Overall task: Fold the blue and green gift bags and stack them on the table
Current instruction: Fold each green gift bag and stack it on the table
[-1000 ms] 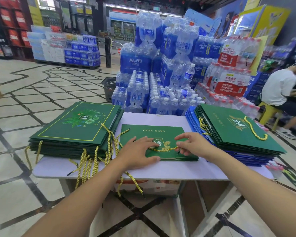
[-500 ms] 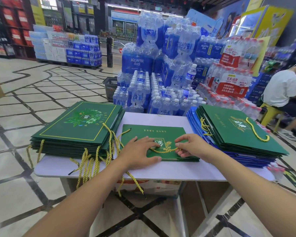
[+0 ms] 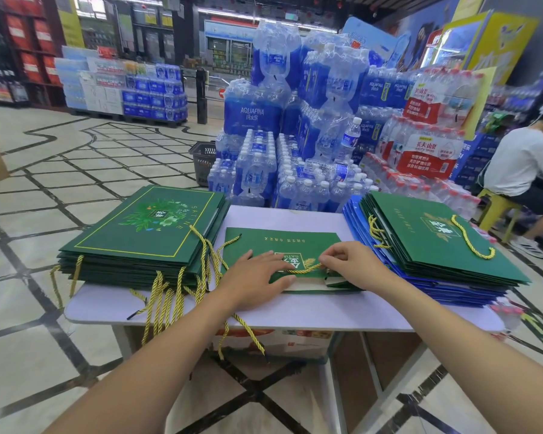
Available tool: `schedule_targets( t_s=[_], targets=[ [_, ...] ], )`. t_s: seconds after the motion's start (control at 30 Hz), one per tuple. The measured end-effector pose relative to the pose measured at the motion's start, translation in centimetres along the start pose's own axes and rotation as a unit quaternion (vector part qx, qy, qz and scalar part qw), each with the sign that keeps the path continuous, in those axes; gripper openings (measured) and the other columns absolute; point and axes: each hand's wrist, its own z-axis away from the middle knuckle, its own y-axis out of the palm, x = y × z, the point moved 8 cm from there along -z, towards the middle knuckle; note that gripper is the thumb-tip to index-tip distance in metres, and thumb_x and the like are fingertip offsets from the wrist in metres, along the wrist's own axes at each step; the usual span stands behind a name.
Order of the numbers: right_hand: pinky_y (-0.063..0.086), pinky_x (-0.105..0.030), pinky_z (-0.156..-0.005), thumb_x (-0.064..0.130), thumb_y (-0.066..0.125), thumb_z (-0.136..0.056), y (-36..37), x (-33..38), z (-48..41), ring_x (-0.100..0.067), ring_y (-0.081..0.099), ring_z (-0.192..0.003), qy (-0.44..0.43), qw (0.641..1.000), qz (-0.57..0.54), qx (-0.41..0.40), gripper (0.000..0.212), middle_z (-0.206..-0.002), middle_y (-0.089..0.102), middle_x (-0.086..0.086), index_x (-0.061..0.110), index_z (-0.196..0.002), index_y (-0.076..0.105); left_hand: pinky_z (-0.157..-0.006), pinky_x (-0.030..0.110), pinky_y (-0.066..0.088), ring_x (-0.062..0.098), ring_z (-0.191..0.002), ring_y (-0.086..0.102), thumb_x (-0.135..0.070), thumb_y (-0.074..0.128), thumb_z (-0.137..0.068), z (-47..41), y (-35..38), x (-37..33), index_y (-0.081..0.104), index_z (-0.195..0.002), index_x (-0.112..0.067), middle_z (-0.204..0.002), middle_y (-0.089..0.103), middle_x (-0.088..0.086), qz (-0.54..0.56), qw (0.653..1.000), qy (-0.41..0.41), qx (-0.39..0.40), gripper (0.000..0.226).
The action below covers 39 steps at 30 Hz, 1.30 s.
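Observation:
A flat green gift bag [image 3: 295, 245] lies in the middle of the white table [image 3: 295, 311]. My left hand [image 3: 251, 280] rests flat on its near left part, fingers spread. My right hand [image 3: 355, 267] has curled fingers pinching the bag's gold rope handle [image 3: 301, 270], and the bag's near edge is lifted a little, showing its pale inside. A stack of flat green bags [image 3: 145, 236] with hanging gold ropes sits on the left. On the right is a stack of green bags [image 3: 433, 242] over blue ones [image 3: 452, 286].
Shrink-wrapped packs of water bottles [image 3: 295, 145] are piled right behind the table. A person in a white shirt [image 3: 524, 164] sits on a yellow stool at the far right. A black shopping basket [image 3: 204, 161] stands on the tiled floor behind.
My right hand's fingers have curled onto the gold rope handle and the bag's near edge has come up slightly. My left hand stays pressed on the bag.

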Motion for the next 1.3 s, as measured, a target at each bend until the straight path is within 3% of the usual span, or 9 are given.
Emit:
schedule_targets(
  t_s=[0.27,0.47,0.57,0.7,0.97,1.03,1.13,1.2,1.3],
  targets=[
    [0.057,-0.027,-0.084,0.016,0.07,-0.094,-1.3,-0.2,0.3,-0.005,0.07,-0.087,-0.016,1.0,-0.006,0.003,0.02,-0.096,0.074,0.011,0.031,-0.106,0.074,-0.128,0.047,0.009,0.006,-0.154,0.021,-0.067,0.025,-0.104,0.2,-0.2,-0.1,0.047,-0.149,-0.044,-0.164,0.035,-0.014,0.014,1.0,-0.002,-0.004,0.055],
    [0.042,-0.006,-0.072,0.026,0.069,-0.096,-1.0,1.4,1.1,0.011,0.061,-0.087,-0.074,0.996,0.049,-0.024,0.014,-0.097,0.072,0.016,0.03,-0.109,0.073,-0.128,0.048,0.01,0.007,-0.154,0.022,-0.06,0.022,-0.107,0.2,-0.2,-0.2,0.048,-0.148,-0.041,-0.164,0.036,-0.013,0.022,1.0,-0.003,-0.003,0.052],
    [0.044,-0.015,-0.072,0.023,0.068,-0.095,-2.9,2.7,2.5,0.0,0.061,-0.083,-0.133,0.979,0.031,-0.15,0.007,-0.088,0.068,0.015,0.029,-0.094,0.073,-0.128,0.049,0.011,0.008,-0.153,0.025,-0.055,0.021,-0.109,0.3,-0.5,-0.4,0.051,-0.146,-0.04,-0.161,0.04,-0.014,0.037,0.999,-0.005,-0.008,0.05],
    [0.04,-0.029,-0.051,0.035,0.065,-0.094,-3.3,2.3,4.5,-0.007,0.051,-0.053,-0.104,0.965,0.072,-0.228,0.029,-0.056,0.058,0.014,0.03,-0.066,0.061,-0.127,0.05,0.013,0.009,-0.152,0.029,-0.053,0.02,-0.11,0.3,-0.5,-0.5,0.056,-0.139,-0.039,-0.151,0.051,-0.017,0.047,0.999,-0.001,-0.007,0.048],
    [0.042,-0.025,-0.054,0.046,0.062,-0.093,-2.6,1.7,4.9,-0.006,0.058,-0.064,-0.025,0.956,0.173,-0.234,0.018,-0.061,0.059,0.017,0.033,-0.083,0.069,-0.128,0.049,0.012,0.009,-0.153,0.026,-0.057,0.028,-0.108,0.5,-0.8,-0.7,0.051,-0.146,-0.04,-0.159,0.043,-0.014,0.036,0.999,0.0,-0.005,0.048],
    [0.043,-0.026,-0.055,0.052,0.062,-0.092,-2.5,2.1,3.8,-0.006,0.057,-0.065,-0.016,0.961,0.192,-0.199,0.021,-0.065,0.059,0.014,0.033,-0.084,0.068,-0.128,0.049,0.011,0.008,-0.154,0.025,-0.068,0.031,-0.102,0.3,-0.4,-0.4,0.048,-0.148,-0.044,-0.162,0.038,-0.014,0.014,1.0,0.002,-0.004,0.054],
    [0.045,-0.029,-0.059,0.06,0.062,-0.089,-0.5,1.6,1.3,-0.007,0.061,-0.077,0.021,0.975,0.217,-0.036,0.027,-0.08,0.065,0.015,0.035,-0.089,0.07,-0.128,0.049,0.011,0.008,-0.154,0.024,-0.076,0.036,-0.095,0.1,-0.1,-0.2,0.045,-0.149,-0.047,-0.163,0.036,-0.014,-0.001,1.0,0.005,-0.005,0.061],
    [0.052,-0.03,-0.072,0.049,0.067,-0.092,1.4,0.9,0.3,-0.011,0.065,-0.087,0.02,0.981,0.179,0.068,0.021,-0.09,0.071,0.013,0.03,-0.092,0.076,-0.128,0.049,0.011,0.008,-0.154,0.024,-0.077,0.04,-0.093,0.1,-0.2,-0.2,0.045,-0.148,-0.048,-0.164,0.036,-0.015,-0.002,1.0,0.009,-0.011,0.063],
    [0.052,-0.028,-0.073,0.032,0.065,-0.098,2.3,-0.2,-0.4,-0.013,0.066,-0.082,0.017,0.991,0.108,0.083,0.015,-0.086,0.072,0.007,0.022,-0.095,0.075,-0.128,0.049,0.011,0.009,-0.154,0.024,-0.08,0.039,-0.092,0.1,-0.1,-0.2,0.044,-0.148,-0.048,-0.164,0.034,-0.014,-0.012,1.0,0.011,-0.008,0.065]
  ],
)
